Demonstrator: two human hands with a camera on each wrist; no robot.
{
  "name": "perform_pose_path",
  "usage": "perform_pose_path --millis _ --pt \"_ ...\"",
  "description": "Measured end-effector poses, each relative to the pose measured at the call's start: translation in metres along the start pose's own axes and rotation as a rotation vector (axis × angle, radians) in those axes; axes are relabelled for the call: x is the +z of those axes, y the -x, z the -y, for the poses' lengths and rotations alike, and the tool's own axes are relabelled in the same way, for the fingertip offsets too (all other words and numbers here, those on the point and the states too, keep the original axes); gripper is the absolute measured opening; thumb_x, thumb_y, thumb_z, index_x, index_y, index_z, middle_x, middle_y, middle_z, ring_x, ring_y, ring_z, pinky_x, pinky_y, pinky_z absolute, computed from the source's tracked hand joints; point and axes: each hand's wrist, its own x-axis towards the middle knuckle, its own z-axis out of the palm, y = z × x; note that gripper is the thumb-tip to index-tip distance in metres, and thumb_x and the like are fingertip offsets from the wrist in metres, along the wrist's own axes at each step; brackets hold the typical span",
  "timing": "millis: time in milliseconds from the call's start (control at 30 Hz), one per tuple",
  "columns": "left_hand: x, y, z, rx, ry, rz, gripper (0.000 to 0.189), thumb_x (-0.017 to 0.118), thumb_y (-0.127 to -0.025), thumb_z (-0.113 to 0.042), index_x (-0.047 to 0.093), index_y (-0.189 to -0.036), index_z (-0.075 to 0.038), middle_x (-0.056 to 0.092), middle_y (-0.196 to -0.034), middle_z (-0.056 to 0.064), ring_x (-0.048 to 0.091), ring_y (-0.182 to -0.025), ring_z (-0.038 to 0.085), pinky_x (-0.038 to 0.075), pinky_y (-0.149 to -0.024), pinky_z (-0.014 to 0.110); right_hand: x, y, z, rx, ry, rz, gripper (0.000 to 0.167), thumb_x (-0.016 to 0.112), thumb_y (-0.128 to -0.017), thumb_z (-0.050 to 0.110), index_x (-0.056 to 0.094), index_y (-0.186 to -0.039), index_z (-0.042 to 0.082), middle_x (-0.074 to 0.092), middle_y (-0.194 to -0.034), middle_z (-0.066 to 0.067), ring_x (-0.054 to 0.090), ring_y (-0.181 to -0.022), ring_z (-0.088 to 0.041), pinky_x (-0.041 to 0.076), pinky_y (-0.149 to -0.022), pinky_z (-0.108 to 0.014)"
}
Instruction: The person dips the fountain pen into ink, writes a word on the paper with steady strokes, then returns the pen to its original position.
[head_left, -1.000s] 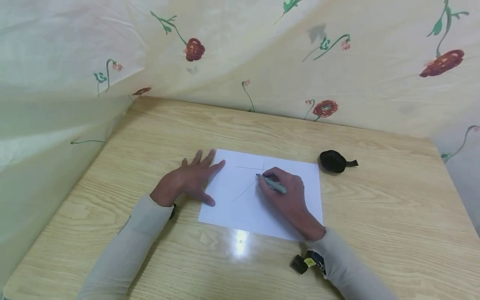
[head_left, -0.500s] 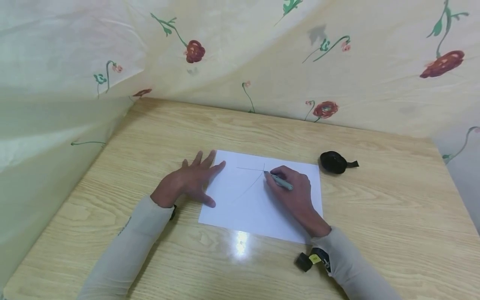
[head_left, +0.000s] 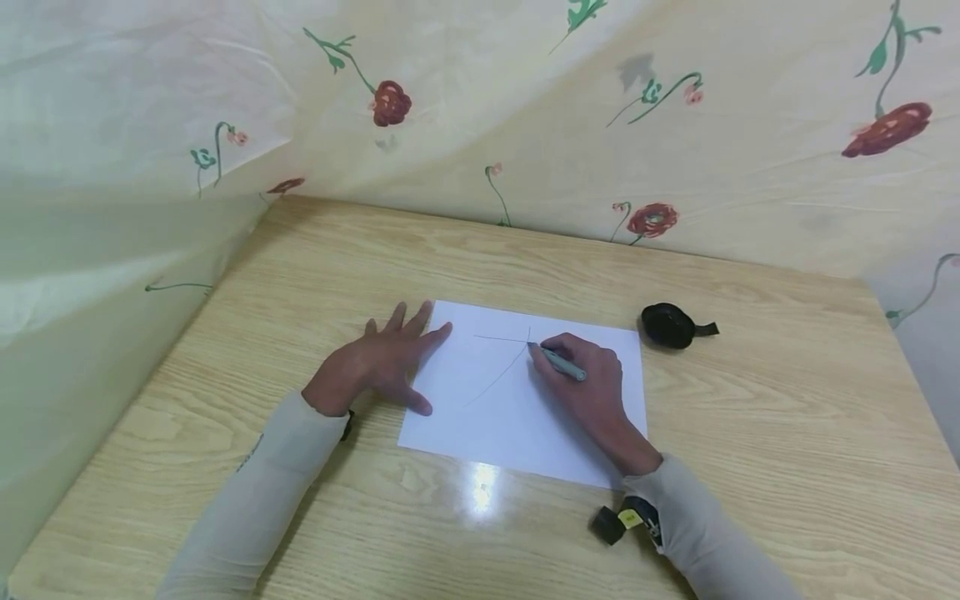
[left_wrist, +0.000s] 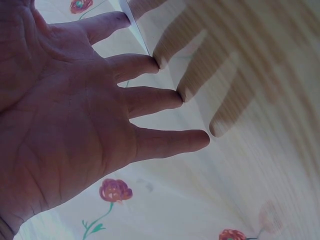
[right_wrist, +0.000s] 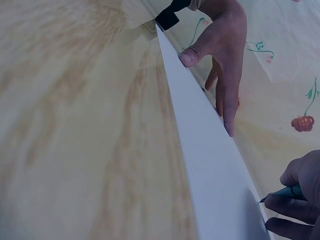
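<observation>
Pen (head_left: 564,365) pinched in right hand (head_left: 591,382), tip held where thin lines (head_left: 499,338) meet. Paper (head_left: 483,433) laid mid counter (head_left: 757,433), well off back edge, left side touched by left hand (head_left: 378,360), fingers spread wide. Black pan-like thing (head_left: 667,327) parked toward back right corner.

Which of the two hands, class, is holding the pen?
The right hand: it pinches the pen, tip at the paper. The left hand holds nothing; it lies spread across the paper's left edge.
</observation>
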Motion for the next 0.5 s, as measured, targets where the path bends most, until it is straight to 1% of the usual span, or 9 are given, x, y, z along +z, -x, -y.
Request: perform_pose_path --millis 133,300,500 --pt "-0.0002 0.0015 -0.0012 -0.001 0.003 0.001 0.122 0.086 -0.073 -0.048 0.009 -0.162 -0.017 -0.016 -0.164 0.019 -0.017 -0.145 0.048 0.0 -0.106 0.077 0.0001 0.0002 0.0001 -0.004 0.001 -0.001 0.014 0.076 -0.086 0.023 0.078 -0.088 0.009 0.074 -0.074 0.0 0.059 -0.056 -0.01 0.046 -0.057 -0.031" --pt "-0.0011 0.001 -0.002 -0.014 0.003 0.008 0.122 0.086 -0.073 -0.048 0.007 -0.162 -0.019 -0.017 -0.164 0.017 -0.018 -0.145 0.047 -0.001 -0.107 0.076 -0.0002 0.0002 -0.0001 -0.012 -0.005 -0.009 0.012 0.077 -0.086 0.022 0.078 -0.087 0.01 0.074 -0.073 0.0 0.059 -0.056 -0.01 0.046 -0.057 -0.03" --pt "-0.0021 0.0009 -0.0025 -0.008 0.006 0.008 0.122 0.086 -0.074 -0.048 0.007 -0.162 -0.018 -0.018 -0.163 0.018 -0.019 -0.145 0.048 0.0 -0.108 0.076 -0.0015 -0.0003 0.0006 -0.013 -0.008 -0.015 0.012 0.077 -0.085 0.021 0.078 -0.086 0.009 0.074 -0.072 0.0 0.059 -0.055 -0.01 0.045 -0.055 -0.031"
